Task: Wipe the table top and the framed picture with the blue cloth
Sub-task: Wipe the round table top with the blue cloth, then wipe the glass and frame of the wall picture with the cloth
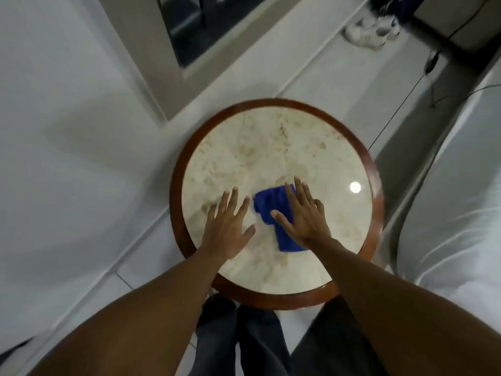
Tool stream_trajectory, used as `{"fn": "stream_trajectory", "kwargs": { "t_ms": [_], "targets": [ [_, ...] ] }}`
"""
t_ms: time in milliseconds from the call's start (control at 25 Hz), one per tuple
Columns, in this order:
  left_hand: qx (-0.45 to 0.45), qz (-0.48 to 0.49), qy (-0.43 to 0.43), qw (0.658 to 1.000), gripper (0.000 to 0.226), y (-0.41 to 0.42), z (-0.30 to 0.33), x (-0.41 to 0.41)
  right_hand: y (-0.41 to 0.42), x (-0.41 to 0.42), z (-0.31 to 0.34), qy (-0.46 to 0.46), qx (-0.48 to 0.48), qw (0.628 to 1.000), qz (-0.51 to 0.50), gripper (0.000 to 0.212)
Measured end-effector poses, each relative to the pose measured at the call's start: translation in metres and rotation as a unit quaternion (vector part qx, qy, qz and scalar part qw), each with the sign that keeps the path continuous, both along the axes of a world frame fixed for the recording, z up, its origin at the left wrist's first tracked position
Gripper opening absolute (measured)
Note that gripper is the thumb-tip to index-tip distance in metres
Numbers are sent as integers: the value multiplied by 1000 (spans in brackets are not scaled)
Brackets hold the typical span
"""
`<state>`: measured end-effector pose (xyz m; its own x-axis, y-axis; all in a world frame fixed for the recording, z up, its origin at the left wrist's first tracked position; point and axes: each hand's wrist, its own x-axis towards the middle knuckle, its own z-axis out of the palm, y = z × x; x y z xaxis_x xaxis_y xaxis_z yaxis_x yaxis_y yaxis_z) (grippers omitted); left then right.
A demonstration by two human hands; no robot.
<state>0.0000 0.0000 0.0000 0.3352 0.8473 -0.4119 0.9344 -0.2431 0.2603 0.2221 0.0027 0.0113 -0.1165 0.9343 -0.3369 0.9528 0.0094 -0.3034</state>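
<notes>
A round table [271, 147] with a pale marble top and a dark wooden rim stands right below me. The blue cloth [271, 206] lies crumpled on the near half of the top. My right hand [303, 215] lies flat on the cloth with fingers spread, pressing it onto the marble. My left hand [227, 226] rests flat and open on the bare marble just left of the cloth, holding nothing. No framed picture is in view on the table.
White bedding [455, 199] rises at the right, close to the table rim. A large white surface [59, 131] fills the left. A dark framed panel [187, 31] leans at the back. Shoes [371, 31] and a black cable [406, 104] lie on the floor beyond.
</notes>
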Motion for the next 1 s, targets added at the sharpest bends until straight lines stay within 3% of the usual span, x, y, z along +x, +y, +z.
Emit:
{"fn": "stream_trajectory", "kwargs": {
  "t_ms": [160,320,440,600,800,1000],
  "targets": [
    [127,29,-13,991,84,-5,-74,1,1,-13,-71,-68,89,993,-23,86],
    [203,6,-13,979,80,-9,-98,1,-1,-15,-90,-66,161,984,-31,75],
    [185,6,-1,983,82,-3,-86,1,1,-18,-84,-16,167,985,-40,60],
    [192,-32,-1,981,83,13,-61,-4,3,-30,-70,149,166,967,-126,53],
    [238,-19,19,971,85,35,29,-28,27,-75,10,250,230,927,-160,52],
    [352,33,40,935,79,52,229,-86,70,-144,194,328,317,886,-83,47]
  ]
}}
